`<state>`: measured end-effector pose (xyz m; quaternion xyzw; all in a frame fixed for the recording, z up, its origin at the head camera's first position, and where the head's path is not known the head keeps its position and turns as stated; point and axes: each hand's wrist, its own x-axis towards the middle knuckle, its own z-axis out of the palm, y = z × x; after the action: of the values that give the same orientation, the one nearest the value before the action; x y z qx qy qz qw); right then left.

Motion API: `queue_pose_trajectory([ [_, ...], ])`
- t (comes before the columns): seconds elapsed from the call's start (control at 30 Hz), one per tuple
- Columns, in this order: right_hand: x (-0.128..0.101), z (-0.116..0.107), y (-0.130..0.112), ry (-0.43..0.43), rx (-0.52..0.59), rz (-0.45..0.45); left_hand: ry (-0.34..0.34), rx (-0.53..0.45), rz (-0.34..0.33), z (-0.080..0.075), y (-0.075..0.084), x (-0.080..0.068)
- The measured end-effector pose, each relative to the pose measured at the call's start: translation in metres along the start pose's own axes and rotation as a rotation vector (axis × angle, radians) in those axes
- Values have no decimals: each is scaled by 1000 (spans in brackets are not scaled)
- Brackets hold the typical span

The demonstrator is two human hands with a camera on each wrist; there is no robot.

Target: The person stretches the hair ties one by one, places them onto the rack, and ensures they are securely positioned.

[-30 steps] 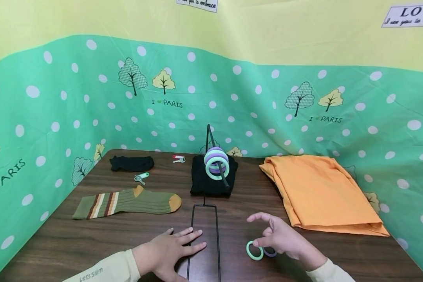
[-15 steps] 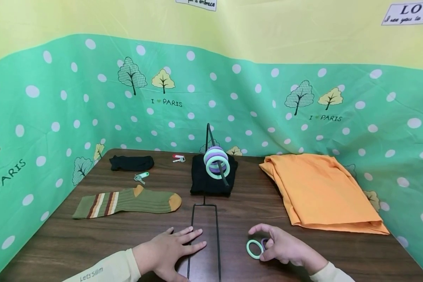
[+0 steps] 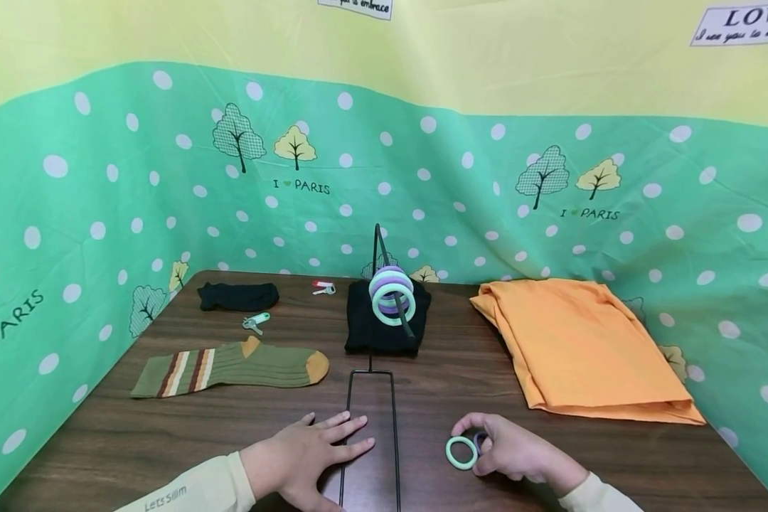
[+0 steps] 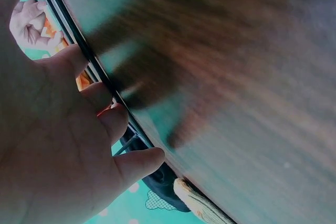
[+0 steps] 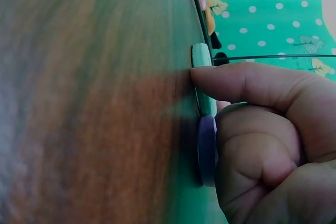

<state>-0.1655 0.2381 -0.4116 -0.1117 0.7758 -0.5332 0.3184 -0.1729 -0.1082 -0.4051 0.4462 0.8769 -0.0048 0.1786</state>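
Observation:
My left hand (image 3: 307, 459) lies flat with spread fingers across the left bar of a black wire stand's base (image 3: 394, 427). Right of the base, my right hand (image 3: 518, 449) has its thumb and bent index finger at the edge of a light green ring (image 3: 450, 455), pinching it at table level. A purple ring (image 5: 207, 150) lies flat beside the green one, partly hidden under the hand. On the stand's sloping arm (image 3: 406, 323) hang several light green and purple rings (image 3: 384, 320).
Behind the stand lies folded black cloth (image 3: 358, 334). To the left are a green striped sock (image 3: 262, 366), a black sock (image 3: 237, 297), keys with a green tag (image 3: 256, 321) and keys with a red tag (image 3: 323, 287). Folded orange cloth (image 3: 582, 348) lies at the right.
My right hand has lowered toward the table, and its index finger and thumb have closed in on the light green ring. The left hand stays in place.

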Motion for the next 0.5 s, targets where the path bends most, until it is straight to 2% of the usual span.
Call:
queue_pose_trajectory([
  [0.2, 1, 1, 0, -2, 15, 6, -13, -10, -3, -1, 0, 0],
  [0.37, 1, 1, 0, -39, 45, -23, -8, 4, 1, 1, 1, 0],
  [0.5, 2, 3, -6, -45, 27, -52, -8, 0, 0, 2, 0, 1],
])
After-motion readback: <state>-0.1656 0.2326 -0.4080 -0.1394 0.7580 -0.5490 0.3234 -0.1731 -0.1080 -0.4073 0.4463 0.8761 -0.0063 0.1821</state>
